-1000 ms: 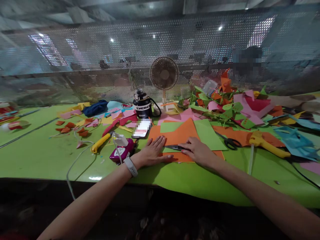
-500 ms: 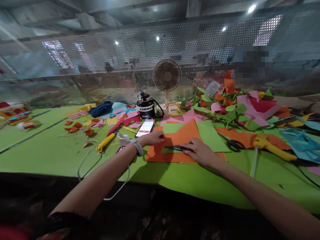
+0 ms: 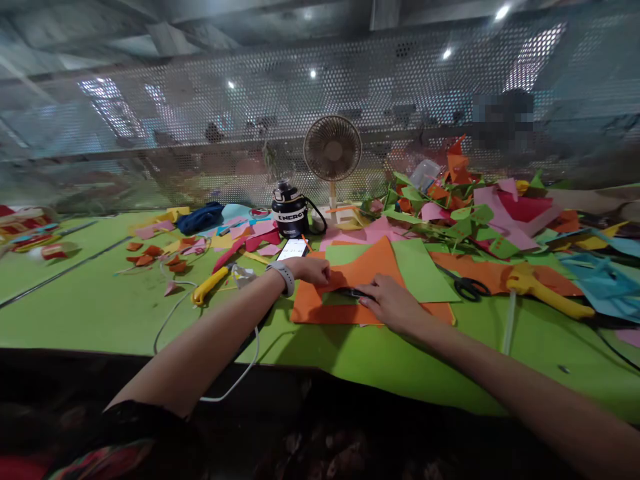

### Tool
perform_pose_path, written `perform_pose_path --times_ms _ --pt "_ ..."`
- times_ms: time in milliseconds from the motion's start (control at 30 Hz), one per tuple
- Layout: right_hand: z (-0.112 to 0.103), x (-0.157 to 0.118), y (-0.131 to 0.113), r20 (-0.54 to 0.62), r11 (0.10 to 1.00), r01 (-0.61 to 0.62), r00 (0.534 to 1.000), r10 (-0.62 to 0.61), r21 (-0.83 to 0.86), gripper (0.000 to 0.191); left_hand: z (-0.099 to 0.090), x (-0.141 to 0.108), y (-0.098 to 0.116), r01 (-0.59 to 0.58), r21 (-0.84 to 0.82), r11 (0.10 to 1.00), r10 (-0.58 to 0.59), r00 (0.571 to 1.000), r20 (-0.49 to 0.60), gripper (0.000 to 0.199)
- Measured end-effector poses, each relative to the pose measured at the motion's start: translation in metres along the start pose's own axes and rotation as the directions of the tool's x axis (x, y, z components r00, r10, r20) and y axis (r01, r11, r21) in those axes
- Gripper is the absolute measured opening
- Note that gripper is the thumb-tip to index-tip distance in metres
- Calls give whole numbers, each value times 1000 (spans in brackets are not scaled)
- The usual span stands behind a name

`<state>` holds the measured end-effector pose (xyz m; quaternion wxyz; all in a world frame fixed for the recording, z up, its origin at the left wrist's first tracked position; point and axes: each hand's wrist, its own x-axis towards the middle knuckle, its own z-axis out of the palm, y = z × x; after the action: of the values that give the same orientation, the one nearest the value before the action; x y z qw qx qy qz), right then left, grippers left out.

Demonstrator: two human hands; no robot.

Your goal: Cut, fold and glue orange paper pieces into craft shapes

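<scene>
An orange sheet of paper [image 3: 373,262] lies on top of a green sheet [image 3: 427,277], with more orange paper [image 3: 320,313] beneath. My left hand [image 3: 313,270], with a watch on its wrist, is closed on the left edge of the upper orange sheet. My right hand [image 3: 387,300] grips a slim black pointed tool [image 3: 354,293], its tip under the lifted orange edge; whether it is a knife or scissors I cannot tell. Just beyond my left wrist lies a phone [image 3: 293,249] with a lit screen.
Black-handled scissors [image 3: 470,288] and a yellow glue gun [image 3: 547,297] lie to the right; another yellow-handled tool [image 3: 210,287] lies left with a white cable [image 3: 175,317]. Behind stand a black bottle [image 3: 290,213], a fan [image 3: 333,148] and piled paper scraps [image 3: 465,220].
My left hand has shifted slightly, and the orange edge beside it is now lifted. My right hand has moved a little left, taking the tool's tip under the paper.
</scene>
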<state>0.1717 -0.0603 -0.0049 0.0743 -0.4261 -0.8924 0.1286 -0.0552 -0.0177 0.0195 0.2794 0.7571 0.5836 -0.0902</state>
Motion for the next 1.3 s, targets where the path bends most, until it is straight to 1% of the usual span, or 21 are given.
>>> perform_pose_path --times_ms 100,233,333,600,800,1000,1100,1200,1300 --pt "0 0 -1 1 1000 12 1000 -12 3 35 -2 2 1 16 21 1000 -16 1000 17 26" --pt "1 -1 4 4 1000 28 1000 -28 -2 35 -5 4 2 32 39 999 -34 998 50 21" --pt "2 0 5 1 999 39 999 -39 12 35 -8 8 4 44 64 997 -49 996 70 25" --pt "8 4 -3 -24 998 46 999 -47 -40 33 -16 19 12 61 158 986 -74 994 80 28" --pt "5 4 -2 4 998 52 999 -52 17 31 -17 20 14 53 160 986 -68 993 95 31" --pt "4 9 -12 21 999 32 999 -31 -32 31 -16 18 14 48 162 986 -62 994 87 32" --pt "5 9 -14 25 998 58 998 -58 -12 31 -16 18 15 49 158 986 -63 995 84 31" --pt "7 5 -15 39 992 118 992 -120 37 34 -15 14 17 52 157 986 -63 996 63 30" --pt "8 -2 -21 38 980 189 981 -191 62 36 -14 7 19 47 170 984 -48 999 5 28"
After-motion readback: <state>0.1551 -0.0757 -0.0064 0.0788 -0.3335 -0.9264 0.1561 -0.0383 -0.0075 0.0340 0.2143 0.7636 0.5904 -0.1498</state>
